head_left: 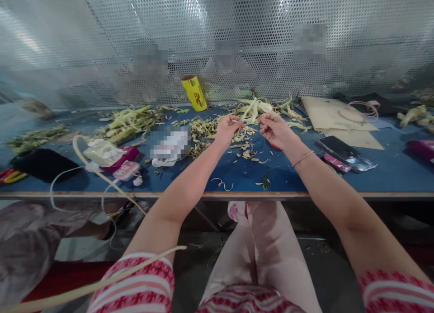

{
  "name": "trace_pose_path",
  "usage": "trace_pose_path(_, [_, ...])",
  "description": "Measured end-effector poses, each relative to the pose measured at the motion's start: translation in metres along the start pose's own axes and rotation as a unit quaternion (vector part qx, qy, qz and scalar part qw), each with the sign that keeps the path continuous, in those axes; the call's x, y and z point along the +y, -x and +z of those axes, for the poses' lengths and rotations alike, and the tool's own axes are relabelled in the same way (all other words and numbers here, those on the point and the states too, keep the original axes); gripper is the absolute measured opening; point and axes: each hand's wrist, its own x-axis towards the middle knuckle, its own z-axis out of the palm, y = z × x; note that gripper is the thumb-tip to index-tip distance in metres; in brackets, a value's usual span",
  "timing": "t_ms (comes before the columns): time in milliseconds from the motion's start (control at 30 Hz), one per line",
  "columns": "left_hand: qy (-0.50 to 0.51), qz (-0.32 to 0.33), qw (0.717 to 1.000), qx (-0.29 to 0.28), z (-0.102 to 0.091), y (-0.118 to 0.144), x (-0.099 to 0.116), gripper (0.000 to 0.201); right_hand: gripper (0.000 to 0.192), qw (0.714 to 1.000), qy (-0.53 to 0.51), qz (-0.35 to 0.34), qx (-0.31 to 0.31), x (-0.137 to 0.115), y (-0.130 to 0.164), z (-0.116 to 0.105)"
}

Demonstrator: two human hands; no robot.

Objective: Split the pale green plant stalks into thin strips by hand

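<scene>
My left hand (230, 128) is closed in a pinch on the lower end of a pale yellow-green leafy stalk (254, 107), which fans out upward behind the fingertips. Just to the right, my right hand (276, 130) has thumb and fingers pressed together close to the same stalk. What lies between its fingertips is too small to make out. Under and between the hands lie chopped plant scraps (246, 152) on the blue table (217, 179). Something red, mostly hidden, shows under my right hand.
Heaped stalks (127, 123) lie left, near a white pouch-like item (171, 146), a magenta box (125, 157) and a black item (44, 164). A yellow tube (195, 94) leans on the perforated metal wall (251, 15). A phone (346, 152) and cardboard (334, 114) lie right.
</scene>
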Motion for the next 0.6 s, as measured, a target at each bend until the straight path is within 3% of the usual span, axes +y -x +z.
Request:
trace_pose_path(133, [-0.009,0.02,0.999,-0.024,0.003,0.002,0.0,0.008,0.014,0.998,0.027,-0.047,-0.038,0.001,0.002,0.0])
trace_pose_path(267, [-0.029,-0.005,0.999,-0.027,0.006,0.005,0.002,0.007,0.014,0.994,0.033,-0.085,-0.054,0.0,0.004,-0.001])
trace_pose_path(600, [-0.063,-0.087,0.987,-0.119,0.015,0.016,-0.001,0.016,0.017,0.991,0.097,-0.087,-0.006,0.008,-0.003,-0.005])
